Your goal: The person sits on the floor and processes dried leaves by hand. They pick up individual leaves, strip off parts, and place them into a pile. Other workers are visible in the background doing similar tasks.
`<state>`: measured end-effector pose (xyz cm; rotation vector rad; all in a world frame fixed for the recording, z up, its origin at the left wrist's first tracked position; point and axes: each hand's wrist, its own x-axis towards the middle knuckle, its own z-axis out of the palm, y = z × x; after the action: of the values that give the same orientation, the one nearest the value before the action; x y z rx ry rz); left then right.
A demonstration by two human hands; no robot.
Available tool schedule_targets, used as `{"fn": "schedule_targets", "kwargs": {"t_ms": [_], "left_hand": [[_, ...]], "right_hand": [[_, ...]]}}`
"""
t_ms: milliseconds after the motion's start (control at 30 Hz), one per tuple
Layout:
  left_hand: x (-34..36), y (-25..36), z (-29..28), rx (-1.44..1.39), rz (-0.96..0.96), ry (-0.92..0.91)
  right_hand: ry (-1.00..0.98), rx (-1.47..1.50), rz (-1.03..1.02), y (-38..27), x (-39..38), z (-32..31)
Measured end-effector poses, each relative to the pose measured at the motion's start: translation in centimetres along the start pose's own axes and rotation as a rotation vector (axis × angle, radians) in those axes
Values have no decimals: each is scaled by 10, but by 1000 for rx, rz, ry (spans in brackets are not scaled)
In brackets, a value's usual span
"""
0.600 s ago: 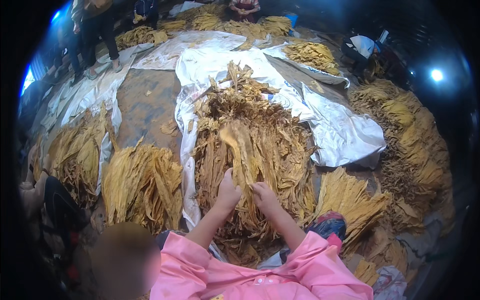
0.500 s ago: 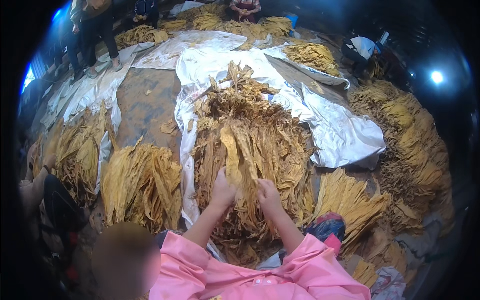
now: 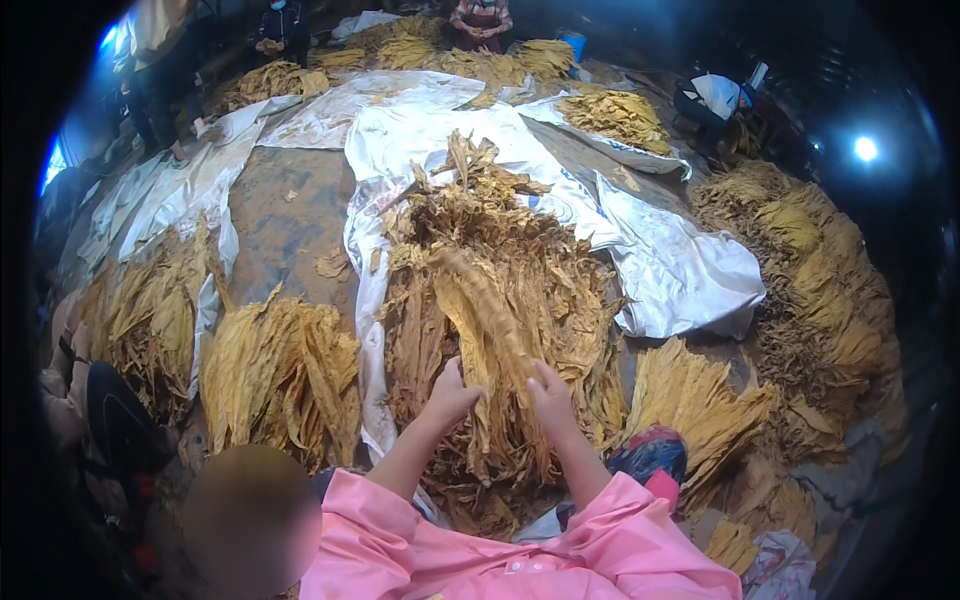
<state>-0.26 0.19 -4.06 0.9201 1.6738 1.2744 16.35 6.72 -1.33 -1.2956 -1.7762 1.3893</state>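
Note:
In front of me lies a big heap of dried yellow-brown leaves [image 3: 500, 270] on a white sheet [image 3: 660, 260]. My left hand [image 3: 450, 395] and my right hand [image 3: 548, 395] are closed on one long dried leaf [image 3: 485, 320] that rises from between them over the heap. Both forearms come out of pink sleeves [image 3: 520, 545] at the bottom edge. The leaf's lower end is hidden among the leaves under my hands.
Sorted bundles of yellow leaves lie at my left [image 3: 280, 370] and right [image 3: 700, 400]. More heaps run along the right side [image 3: 820, 290] and the far end [image 3: 610, 115]. Other people work at the back [image 3: 480, 20] and close by at lower left [image 3: 120, 430].
Both hands have shifted slightly on the leaf, and the long leaf now stands more upright between them over the heap. The rest of the scene is unchanged.

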Motion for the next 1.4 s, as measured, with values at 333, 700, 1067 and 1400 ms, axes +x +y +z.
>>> {"fn": "schedule_targets", "kwargs": {"t_ms": [333,700,1067,1400], "left_hand": [[8,-1,-18,425,207,278],[14,71,-134,-916,97,402],[-12,76,-168,-1228,234,306],[-34,75,-66,-854,-95,-503]], "right_hand": [[-144,843,53,-8,10,-8],[-655,662,42,-28,-6,60],[-914,253,298,-34,-31,50],[-872,677,-39,-121,26,49]]}}
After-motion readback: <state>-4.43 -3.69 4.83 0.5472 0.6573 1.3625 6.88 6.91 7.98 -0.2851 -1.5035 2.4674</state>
